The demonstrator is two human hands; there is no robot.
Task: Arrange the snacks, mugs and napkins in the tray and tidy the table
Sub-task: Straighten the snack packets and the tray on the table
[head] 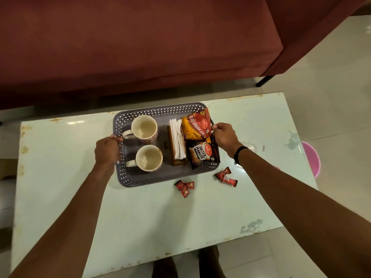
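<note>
A grey rectangular plastic tray (160, 178) with rounded corners and a perforated lattice rim sits on a pale, glossy tabletop (140, 217) with rust-spotted edges. The left hand (107, 150) grips the tray's left rim, fingers curled over it; the right hand (224, 135) grips the right rim, fingers clamped on the edge beside the snack packets. Inside the tray, two round cream ceramic mugs (144, 127) stand upright on the left, handles pointing left. In the middle, a stack of white paper napkins (177, 140) rests in a brown wooden holder (173, 157). On the right lie a crinkly red-and-yellow foil snack packet (195, 125) and a dark salted peanuts packet (202, 154). Small red sweet wrappers (184, 187) lie on the tabletop just beside the tray's near edge, in two clusters. Open tabletop spreads toward the person. A dark red fabric sofa (140, 47) stands beyond the far edge.
</note>
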